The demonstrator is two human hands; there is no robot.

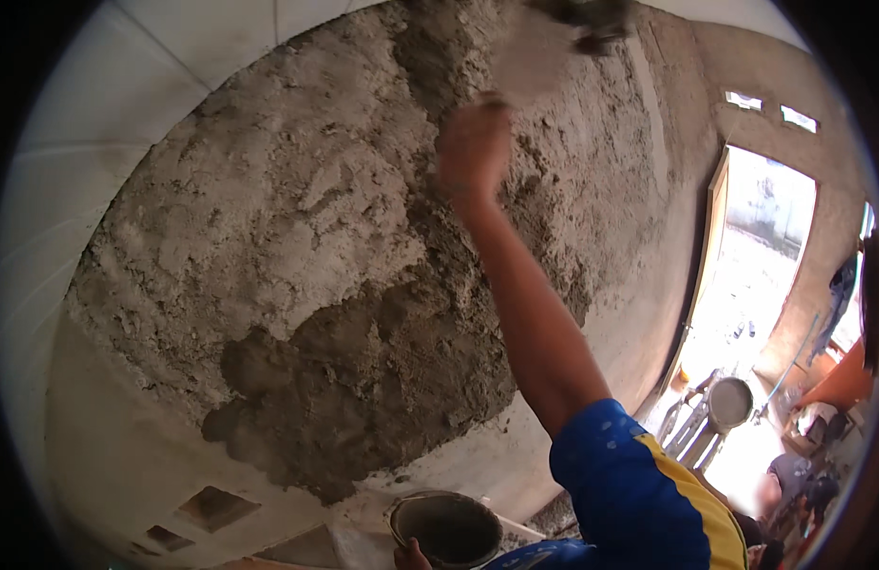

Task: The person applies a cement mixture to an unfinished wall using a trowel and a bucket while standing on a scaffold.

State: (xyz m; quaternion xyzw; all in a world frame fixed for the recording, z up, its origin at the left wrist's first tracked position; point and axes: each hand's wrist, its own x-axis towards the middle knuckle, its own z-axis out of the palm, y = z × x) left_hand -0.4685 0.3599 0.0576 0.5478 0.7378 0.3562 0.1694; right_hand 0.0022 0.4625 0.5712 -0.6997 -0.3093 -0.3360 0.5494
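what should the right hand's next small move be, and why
Probably lay the trowel against the rough wall and draw it lightly across: the right hand holds the motion-blurred blade high over the coating, which looks lumpy there. The left hand is at the bucket below. Whether the blade touches the wall is unclear.

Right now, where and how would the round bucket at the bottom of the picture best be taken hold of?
Take the bucket by its rim, probably from the near left, where the left grip shows its thumb. The round, open mouth faces the camera, so the exposed edge seems the easiest part to pinch.
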